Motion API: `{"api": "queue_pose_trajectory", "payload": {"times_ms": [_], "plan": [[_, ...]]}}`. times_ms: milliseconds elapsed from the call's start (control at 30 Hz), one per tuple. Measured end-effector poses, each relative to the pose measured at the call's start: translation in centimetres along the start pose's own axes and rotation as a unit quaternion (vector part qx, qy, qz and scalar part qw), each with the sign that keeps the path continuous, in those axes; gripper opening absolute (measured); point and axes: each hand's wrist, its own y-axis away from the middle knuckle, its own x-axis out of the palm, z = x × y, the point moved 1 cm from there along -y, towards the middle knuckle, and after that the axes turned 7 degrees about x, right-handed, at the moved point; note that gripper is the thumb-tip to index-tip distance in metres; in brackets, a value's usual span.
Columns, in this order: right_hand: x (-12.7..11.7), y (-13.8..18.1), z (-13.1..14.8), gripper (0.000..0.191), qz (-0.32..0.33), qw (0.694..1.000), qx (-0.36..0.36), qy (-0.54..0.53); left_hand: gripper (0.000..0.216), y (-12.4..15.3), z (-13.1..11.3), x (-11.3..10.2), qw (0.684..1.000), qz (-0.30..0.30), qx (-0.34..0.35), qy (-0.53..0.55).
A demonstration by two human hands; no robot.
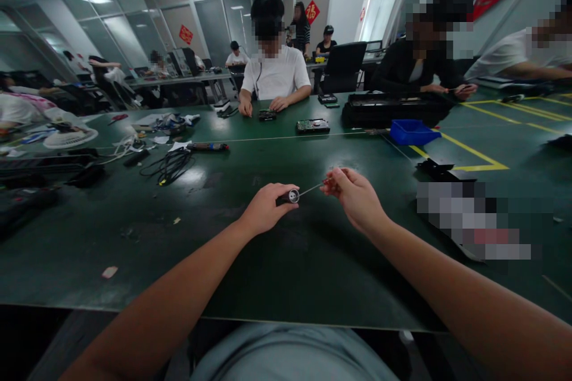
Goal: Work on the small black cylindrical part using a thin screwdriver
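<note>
My left hand (264, 209) is closed round a small dark cylindrical part (293, 196), whose round, silvery end faces right and towards me. In my right hand (358, 201), the fingers pinch a screwdriver (311, 189) with a thin metal shaft; its reddish handle is mostly hidden by the fingers. The shaft slants down to the left, and its tip is at the round end of the part. Whether the tip sits inside it, I cannot tell. Both hands are above the green tabletop (277, 274).
A blue tray (413, 132) and a long black housing (395, 110) stand at right. Ahead lies a hard drive (313, 125). Black cables (172, 164) and a dark tool (208, 147) lie at left. Across the table sits a person in white (281, 74); others work nearby.
</note>
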Motion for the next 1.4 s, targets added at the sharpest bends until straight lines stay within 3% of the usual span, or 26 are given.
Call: {"api": "queue_pose_trajectory", "payload": {"times_ms": [200,400,567,833,1400], "plan": [[0.2,0.7,0.4,0.028,-0.005,0.995,-0.082,0.054,0.036,0.0,0.0,0.1,1.0,-0.003,0.009,0.003],[0.4,1.9,1.3,0.023,-0.028,0.971,-0.156,0.177,0.037,-0.1,0.1,0.1,1.0,0.0,0.002,-0.005],[0.6,2.7,1.6,0.019,-0.012,0.958,-0.201,0.205,0.037,-0.1,0.2,0.3,1.0,-0.003,0.013,-0.011],[0.8,3.0,1.9,0.016,-0.001,0.932,-0.225,0.284,0.037,-0.1,0.2,0.5,0.999,0.007,0.035,-0.03],[0.7,2.9,2.1,0.018,-0.023,0.919,-0.227,0.321,0.04,0.0,0.9,0.9,0.998,0.007,0.031,-0.052]]}}
